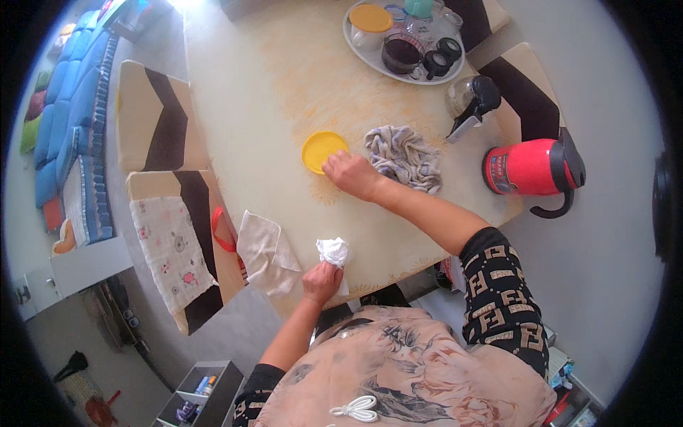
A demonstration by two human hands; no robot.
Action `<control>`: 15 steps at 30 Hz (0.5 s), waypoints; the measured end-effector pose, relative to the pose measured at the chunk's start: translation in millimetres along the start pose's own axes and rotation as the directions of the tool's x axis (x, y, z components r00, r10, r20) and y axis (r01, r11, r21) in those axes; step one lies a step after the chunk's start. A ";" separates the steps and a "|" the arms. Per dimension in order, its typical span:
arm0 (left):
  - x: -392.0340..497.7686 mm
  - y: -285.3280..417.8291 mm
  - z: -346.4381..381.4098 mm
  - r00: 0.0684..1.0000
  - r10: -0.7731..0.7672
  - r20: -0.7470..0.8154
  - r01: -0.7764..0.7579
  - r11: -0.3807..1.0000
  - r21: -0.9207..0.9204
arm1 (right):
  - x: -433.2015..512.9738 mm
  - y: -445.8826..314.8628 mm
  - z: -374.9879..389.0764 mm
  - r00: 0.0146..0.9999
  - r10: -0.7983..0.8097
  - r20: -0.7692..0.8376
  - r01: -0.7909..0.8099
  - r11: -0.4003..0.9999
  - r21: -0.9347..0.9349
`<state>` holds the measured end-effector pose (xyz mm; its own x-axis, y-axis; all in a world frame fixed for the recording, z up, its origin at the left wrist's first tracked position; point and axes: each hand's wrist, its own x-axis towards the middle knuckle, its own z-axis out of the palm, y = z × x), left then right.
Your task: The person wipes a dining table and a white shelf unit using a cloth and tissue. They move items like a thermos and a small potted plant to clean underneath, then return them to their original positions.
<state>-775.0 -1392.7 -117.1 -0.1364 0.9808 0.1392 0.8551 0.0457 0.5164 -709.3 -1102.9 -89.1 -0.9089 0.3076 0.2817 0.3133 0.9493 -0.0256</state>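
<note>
On the pale patterned tabletop (251, 107) lies a round yellow lid (323, 151). The fingers of my right hand (352, 173) are at its lower right edge; whether they grip it is hidden. Just right of that hand is a crumpled, striped grey-white cloth (405, 155). My left hand (322, 281) is closed around a crumpled white tissue (333, 251) near the table's front edge. To its left, a folded beige cloth (267, 251) hangs partly over the table's edge.
A white oval tray (368, 64) with jars, a glass cup of dark liquid and black lids stands at the back. A glass pot with a black handle (469, 101) and a red electric kettle (525, 167) are at the right. Chairs (152, 120) line the left side.
</note>
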 end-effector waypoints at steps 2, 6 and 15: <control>-0.5 -0.4 0.5 1.000 0.000 -0.006 0.000 1.000 0.016 | 3.3 20.5 -12.0 0.989 0.106 -0.105 -0.098 0.992 0.079; -1.8 -1.5 3.4 1.000 0.009 -0.020 -0.008 1.000 0.018 | 10.1 98.9 -38.6 0.716 0.589 -0.375 -0.387 0.782 0.489; -4.6 -6.4 5.7 0.999 0.032 0.007 -0.032 0.998 0.046 | 11.4 234.8 -44.4 0.104 0.943 0.317 -0.121 -0.305 0.945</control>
<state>-777.0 -1396.5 -125.9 -0.1051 0.9832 0.1495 0.8813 0.0224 0.4721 -633.9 -879.3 -49.3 0.1130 0.9475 -0.2992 -0.2456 -0.2652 -0.9324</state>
